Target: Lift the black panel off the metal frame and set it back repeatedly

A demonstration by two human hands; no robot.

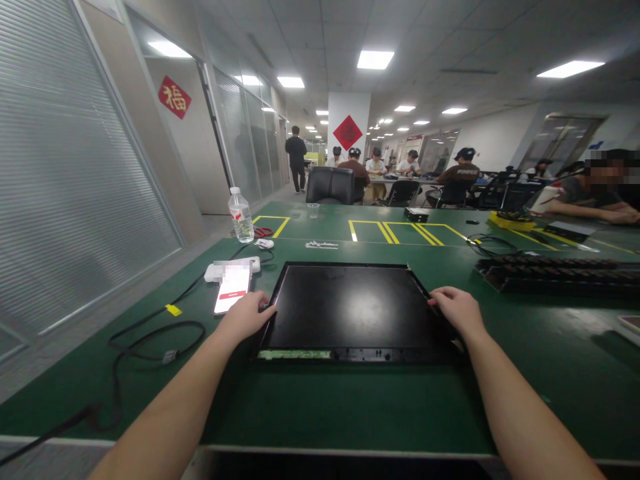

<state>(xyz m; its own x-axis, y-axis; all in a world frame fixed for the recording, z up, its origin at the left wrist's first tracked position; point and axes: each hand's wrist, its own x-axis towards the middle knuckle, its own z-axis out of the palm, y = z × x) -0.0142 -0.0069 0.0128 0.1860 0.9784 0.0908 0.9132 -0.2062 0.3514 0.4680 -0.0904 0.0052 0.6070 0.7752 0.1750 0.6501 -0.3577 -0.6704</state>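
A black LCD panel (pixel 350 310) lies face up on the green table in front of me, with a green circuit strip (pixel 294 355) along its near left edge. My left hand (pixel 249 312) grips the panel's left edge, thumb resting on the rim and fingers curled at the side. On the opposite side, my right hand (pixel 457 308) holds the right edge between thumb and bent fingers. The undersides of both grips are hidden. Beside my left hand lies a phone (pixel 233 293) with a lit screen, leaning on a white power strip (pixel 213 272).
A water bottle (pixel 241 217), red-handled scissors (pixel 263 232) and a caliper (pixel 321 245) stand or lie beyond the panel. A black cable (pixel 150 327) loops across the left. Black racks (pixel 550 270) and a yellow tray (pixel 510 222) are at right, near a seated person (pixel 590 193).
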